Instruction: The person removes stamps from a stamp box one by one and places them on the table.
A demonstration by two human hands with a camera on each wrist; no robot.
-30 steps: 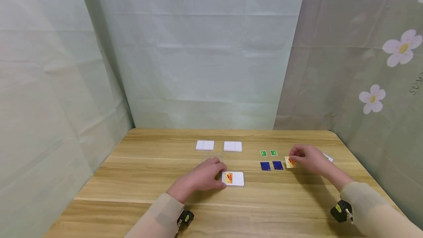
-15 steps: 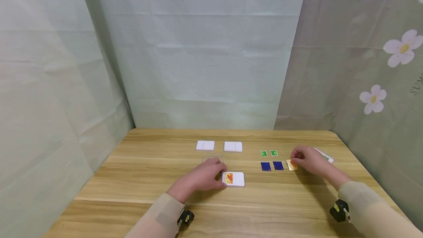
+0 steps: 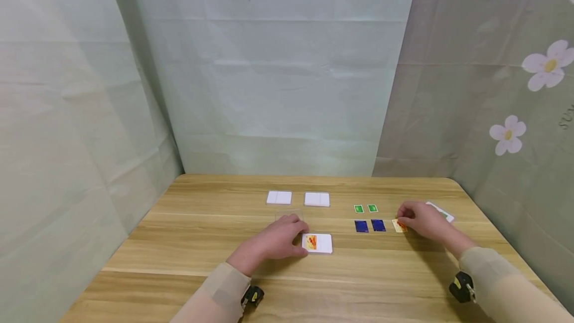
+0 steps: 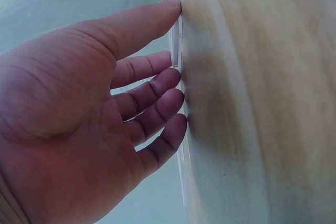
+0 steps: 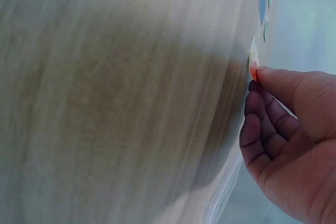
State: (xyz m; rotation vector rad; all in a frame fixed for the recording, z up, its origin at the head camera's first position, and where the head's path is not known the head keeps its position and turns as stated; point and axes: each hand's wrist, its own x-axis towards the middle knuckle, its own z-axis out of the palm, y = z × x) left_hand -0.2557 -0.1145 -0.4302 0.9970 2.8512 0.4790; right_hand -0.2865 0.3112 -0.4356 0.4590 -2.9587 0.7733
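My left hand holds a white card in a clear case at its left end, thumb on the near edge and forefinger at the far edge. A small yellow-orange picture lies on that card's left half. In the left wrist view the case appears edge-on between thumb and fingers. Over on the right, my right hand pinches a small yellow-orange picture card by its right side, close to the table. The right wrist view shows thumb and forefinger on this card.
Two dark blue squares lie left of the right hand, with two small green ones behind them. Two white cased cards lie farther back. A clear sheet is behind the left hand, another white card behind the right.
The right hand has shifted slightly right with the small yellow-orange picture card, away from the blue squares. My left hand stays in place on the cased card.
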